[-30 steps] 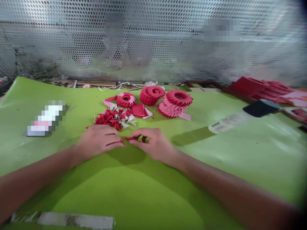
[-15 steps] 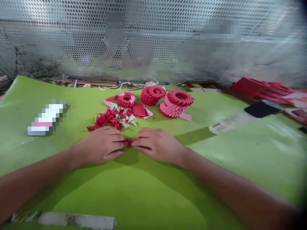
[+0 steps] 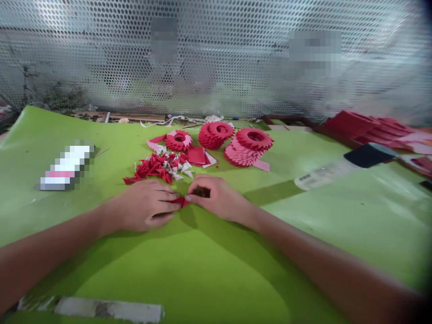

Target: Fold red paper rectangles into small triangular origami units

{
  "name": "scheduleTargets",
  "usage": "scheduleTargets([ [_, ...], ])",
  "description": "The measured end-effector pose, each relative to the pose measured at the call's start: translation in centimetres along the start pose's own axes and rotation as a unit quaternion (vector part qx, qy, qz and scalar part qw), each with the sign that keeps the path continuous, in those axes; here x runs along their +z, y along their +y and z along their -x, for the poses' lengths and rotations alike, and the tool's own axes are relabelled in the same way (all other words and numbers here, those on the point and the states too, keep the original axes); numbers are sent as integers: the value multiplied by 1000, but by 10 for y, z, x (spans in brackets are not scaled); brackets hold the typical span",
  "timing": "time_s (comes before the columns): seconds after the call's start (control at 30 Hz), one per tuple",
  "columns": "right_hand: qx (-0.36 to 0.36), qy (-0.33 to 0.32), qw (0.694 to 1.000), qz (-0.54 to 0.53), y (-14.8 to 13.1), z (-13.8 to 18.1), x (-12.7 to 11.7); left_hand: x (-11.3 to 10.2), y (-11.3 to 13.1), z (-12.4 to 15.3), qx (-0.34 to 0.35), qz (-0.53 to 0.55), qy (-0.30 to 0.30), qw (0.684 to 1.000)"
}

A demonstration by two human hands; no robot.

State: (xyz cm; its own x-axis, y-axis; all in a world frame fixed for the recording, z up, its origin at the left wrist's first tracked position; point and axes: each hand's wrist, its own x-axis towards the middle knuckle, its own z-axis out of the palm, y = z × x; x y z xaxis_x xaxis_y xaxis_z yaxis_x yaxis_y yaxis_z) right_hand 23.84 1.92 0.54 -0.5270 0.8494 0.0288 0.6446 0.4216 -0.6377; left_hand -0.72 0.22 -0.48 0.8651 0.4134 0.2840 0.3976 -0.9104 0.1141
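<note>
Left: blurred box (image 3: 65, 167) on the mat (image 3: 202, 270); nothing on it can be read. Near centre: your left hand (image 3: 145, 204) has its fingers closed on the red piece (image 3: 180, 201). Your right hand (image 3: 216, 198) pinches the other end with its fingertips shut. The red piece lies on the mat between both hands. Just beyond: pile (image 3: 155, 166) of folded bits, then rings (image 3: 216, 134). Right: bottle (image 3: 337, 168) on its side, black cap, label too blurred to read. Far right: red sheets (image 3: 367, 126).
</note>
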Motion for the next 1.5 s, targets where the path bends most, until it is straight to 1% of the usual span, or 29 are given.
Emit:
scheduleTargets([
  [0.2, 5, -3, 1000, 4, -1, 0, 1, 0, 2, 0, 2, 1, 11, 1000],
  [0.43, 12, -8, 1000, 1, -1, -1, 2, -1, 6, -2, 8, -9, -12, 1000],
  [0.63, 8, -8, 1000, 13, 0, -1, 3, -1, 7, -3, -9, -8, -26, 1000],
  [0.7, -15, -10, 999, 36, 2, 0, 4, -1, 8, -3, -16, -9, -33, 999],
  [0.8, -86, -10, 992, 96, 7, 2, 5, 0, 8, -3, -26, -4, -41, 999],
  [0.87, -111, -8, 986, 121, 12, 2, 6, 0, 8, -3, -28, -3, -43, 999],
  [1.07, -109, 9, 988, 112, 18, 1, 6, 2, 6, -1, -23, -9, -42, 999],
  [1.17, -116, -7, 987, 107, 15, 2, 2, 3, 3, 0, -9, -7, -28, 1000],
  [1.27, -108, -24, 990, 92, 13, 3, 0, 3, -1, 0, 12, -10, -7, 1000],
  [1.33, -91, -33, 994, 52, 14, 2, 0, 0, -2, -1, -10, -15, 15, 1000],
  [1.4, -61, -29, 998, -15, 14, 2, 1, -3, -2, -1, -78, -7, 65, 995],
  [1.47, -38, 9, 996, -82, 11, 2, 2, -7, 1, -2, -160, 30, 127, 978],
  [1.5, -37, 38, 993, -107, 9, 3, 2, -9, 3, -3, -194, 65, 147, 968],
])
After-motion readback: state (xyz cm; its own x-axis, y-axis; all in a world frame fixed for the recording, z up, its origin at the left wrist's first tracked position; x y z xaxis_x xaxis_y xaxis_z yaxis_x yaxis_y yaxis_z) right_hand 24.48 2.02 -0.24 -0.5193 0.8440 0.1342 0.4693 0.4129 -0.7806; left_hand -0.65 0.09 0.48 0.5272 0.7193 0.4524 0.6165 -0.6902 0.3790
